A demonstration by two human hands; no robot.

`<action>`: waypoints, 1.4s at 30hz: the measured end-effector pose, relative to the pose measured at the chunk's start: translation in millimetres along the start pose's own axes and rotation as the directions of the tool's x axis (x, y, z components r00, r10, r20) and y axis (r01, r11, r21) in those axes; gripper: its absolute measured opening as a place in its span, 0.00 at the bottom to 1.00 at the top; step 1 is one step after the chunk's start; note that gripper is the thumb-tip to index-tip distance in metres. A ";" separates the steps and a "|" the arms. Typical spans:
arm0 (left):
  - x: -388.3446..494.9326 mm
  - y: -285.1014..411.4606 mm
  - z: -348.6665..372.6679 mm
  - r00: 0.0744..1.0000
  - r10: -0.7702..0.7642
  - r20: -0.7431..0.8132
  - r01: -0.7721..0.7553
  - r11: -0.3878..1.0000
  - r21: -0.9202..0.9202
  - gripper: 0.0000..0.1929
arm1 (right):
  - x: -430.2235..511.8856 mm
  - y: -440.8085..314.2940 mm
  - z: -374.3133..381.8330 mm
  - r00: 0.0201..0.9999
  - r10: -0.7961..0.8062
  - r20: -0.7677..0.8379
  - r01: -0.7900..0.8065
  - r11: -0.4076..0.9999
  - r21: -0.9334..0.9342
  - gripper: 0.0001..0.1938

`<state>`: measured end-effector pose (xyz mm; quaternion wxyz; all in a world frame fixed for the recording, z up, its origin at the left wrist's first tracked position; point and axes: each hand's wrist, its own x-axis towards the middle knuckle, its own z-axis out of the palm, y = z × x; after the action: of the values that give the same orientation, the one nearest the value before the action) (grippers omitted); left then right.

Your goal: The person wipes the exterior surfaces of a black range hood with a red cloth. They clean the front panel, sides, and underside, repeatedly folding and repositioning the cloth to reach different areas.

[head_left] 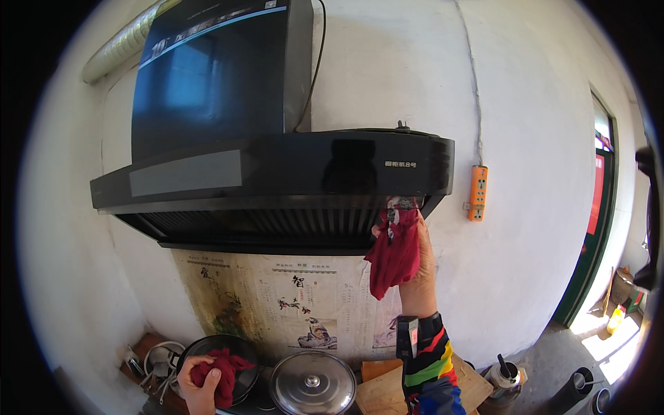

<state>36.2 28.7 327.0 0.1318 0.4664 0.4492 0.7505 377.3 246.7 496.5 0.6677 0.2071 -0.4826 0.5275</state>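
A black range hood [290, 166] hangs on the wall before me, its slatted filter underside [290, 225] in view. My right hand [424, 254] is raised to the hood's lower right edge. It holds a dark red cloth [395, 257] against that edge; the cloth's top is stained grey and black, and its lower end hangs loose. Most of the right fingers are hidden behind the cloth. Low on the left, my left hand [199, 386] grips a second, crumpled red cloth [223, 376] above a black pan [236, 343].
Below stand a lidded steel pot [313, 384] and wooden boards [371, 397]. A coiled white cord [163, 360] lies at left. An orange power strip [478, 193] is fixed to the wall. Stained printed sheets [306, 306] cover the wall under the hood. Containers [506, 376] stand at lower right.
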 end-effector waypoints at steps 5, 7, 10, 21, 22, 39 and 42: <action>-1.7 2.8 -1.0 1.000 0.002 0.007 -0.002 1.000 0.001 0.10 | 5.2 -7.6 -1.0 0.986 -0.125 -0.108 0.110 0.984 -0.136 0.10; -2.3 3.7 -1.3 1.000 -0.009 0.003 0.009 1.000 -0.004 0.10 | 3.5 -14.6 -2.3 0.978 -0.181 -0.101 0.172 0.981 -0.093 0.10; -1.9 3.6 -0.1 1.000 -0.020 -0.001 0.020 1.000 0.005 0.10 | 3.1 -23.5 -4.2 0.979 -0.128 -0.159 0.094 0.975 -0.203 0.10; 1.2 0.9 6.8 0.999 0.010 0.040 -0.010 1.000 0.018 0.11 | 15.7 9.4 3.5 0.993 -0.039 -0.111 0.019 0.985 -0.174 0.06; 1.3 1.4 6.6 1.000 0.007 0.025 -0.008 0.999 0.031 0.11 | 16.0 8.7 1.9 0.993 -0.060 -0.102 0.037 0.976 -0.215 0.06; 0.5 -2.6 -4.9 0.999 0.041 -0.012 -0.040 0.995 0.087 0.10 | 17.4 11.1 -3.0 0.984 -0.153 -0.092 0.157 0.987 0.038 0.07; 1.6 -4.3 4.9 1.000 0.000 -0.001 0.000 0.998 0.055 0.11 | 20.3 12.6 -6.8 0.984 -0.129 -0.120 0.120 0.990 -0.074 0.04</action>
<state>38.4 34.8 325.3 0.1187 0.4697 0.4698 0.7380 368.3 266.8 508.0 0.7348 0.1813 -0.4432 0.4804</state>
